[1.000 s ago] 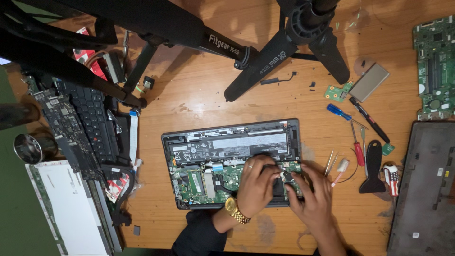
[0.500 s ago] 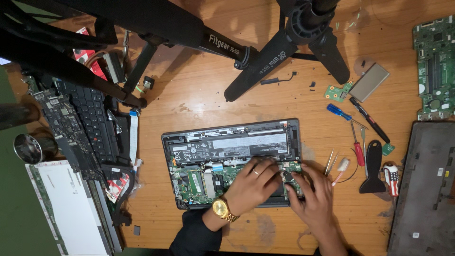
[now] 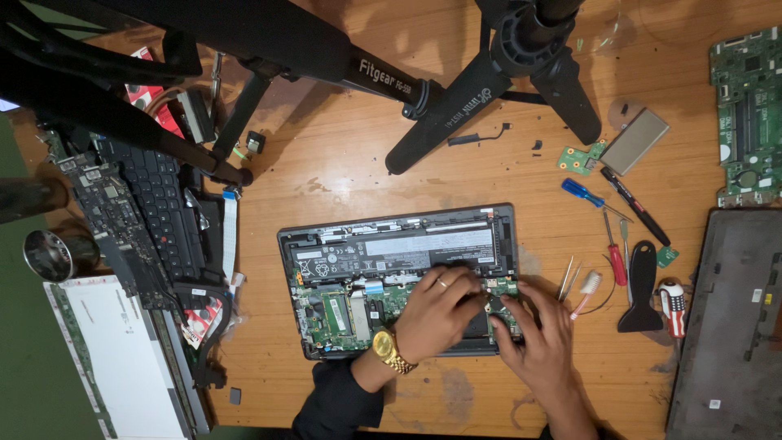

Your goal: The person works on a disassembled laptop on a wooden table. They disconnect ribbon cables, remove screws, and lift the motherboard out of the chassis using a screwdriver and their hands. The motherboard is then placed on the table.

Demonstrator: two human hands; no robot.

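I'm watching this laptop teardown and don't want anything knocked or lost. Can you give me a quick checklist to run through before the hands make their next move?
1. Both hands on the work: ok. The left hand and right hand rest on the green board at the lower right of the opened laptop.
2. What the fingertips grip: cannot tell, they cover the spot.
3. Laptop flat on the wooden table: ok.
4. Tools within reach: ok. The red screwdriver, blue screwdriver and black scraper lie right of the laptop.
5. Tripod legs clear of the hands: ok, they stand beyond the laptop's far edge.
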